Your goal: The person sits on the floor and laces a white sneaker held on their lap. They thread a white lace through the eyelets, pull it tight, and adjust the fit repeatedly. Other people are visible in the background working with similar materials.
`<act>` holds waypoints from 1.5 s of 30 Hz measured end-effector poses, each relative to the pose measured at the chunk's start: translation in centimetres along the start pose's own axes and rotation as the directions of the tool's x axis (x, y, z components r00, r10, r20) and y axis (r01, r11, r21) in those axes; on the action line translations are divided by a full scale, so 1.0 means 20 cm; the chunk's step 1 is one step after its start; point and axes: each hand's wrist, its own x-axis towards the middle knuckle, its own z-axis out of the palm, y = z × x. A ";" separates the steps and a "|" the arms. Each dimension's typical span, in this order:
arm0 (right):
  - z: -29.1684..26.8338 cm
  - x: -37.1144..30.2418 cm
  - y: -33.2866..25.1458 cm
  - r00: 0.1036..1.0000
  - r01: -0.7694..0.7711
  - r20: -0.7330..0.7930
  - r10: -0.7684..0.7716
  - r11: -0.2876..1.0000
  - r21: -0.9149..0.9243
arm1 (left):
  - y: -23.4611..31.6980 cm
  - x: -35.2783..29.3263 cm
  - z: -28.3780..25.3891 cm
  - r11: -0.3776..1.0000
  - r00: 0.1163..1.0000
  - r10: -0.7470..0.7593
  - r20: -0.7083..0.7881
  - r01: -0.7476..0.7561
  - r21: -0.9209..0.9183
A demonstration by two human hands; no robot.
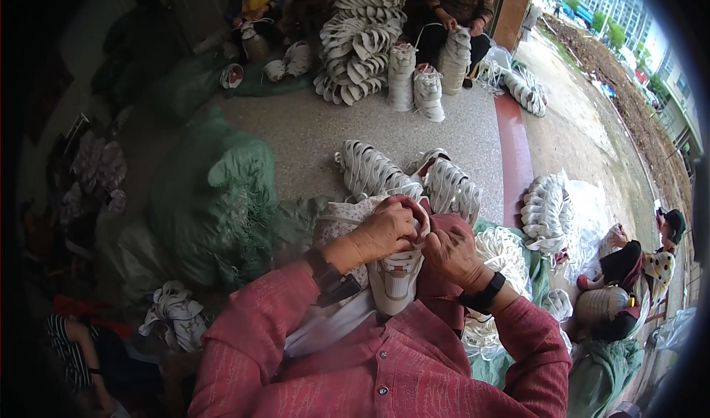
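A white shoe upper [392, 281] with tan trim and a reddish lining rests on my lap, its toe towards me. My left hand [381, 234] is closed on the collar at its left side. At the right of the opening, my right hand [455, 255] pinches the edge with curled fingers; whether a lace is also in them I cannot make out. A pale patterned cloth [336, 224] lies beside my left hand. Just beyond both hands are two rows of nested white shoe uppers [377, 170]. Loose white laces [499, 255] lie in a heap beside my right hand.
A large green sack [229, 189] bulges at the left. Beyond, nested uppers [362, 48] are piled near two seated people handling shoe uppers. Another stack of uppers [547, 214] stands on the right, near a seated person [629, 270]. White uppers or laces [176, 316] lie at lower left.
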 end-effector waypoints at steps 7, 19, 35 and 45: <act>-0.01 -0.06 0.00 0.986 -0.109 0.118 0.118 0.991 -0.081 | 0.01 0.03 0.00 0.994 0.995 -0.100 0.026 0.101 -0.045; -0.09 0.04 0.02 0.966 -0.105 0.257 0.034 0.958 0.267 | 0.01 0.05 -0.10 0.992 0.986 -0.082 0.145 0.066 0.111; -0.15 0.00 0.05 0.969 -0.238 0.196 0.151 0.786 0.570 | 0.32 -0.45 -0.25 0.172 0.642 -0.508 0.574 0.728 -0.663; -0.11 0.07 0.07 0.943 -0.116 0.332 -0.023 0.912 0.392 | 0.15 -0.68 -0.12 -0.510 0.656 -0.719 0.230 -0.273 -0.815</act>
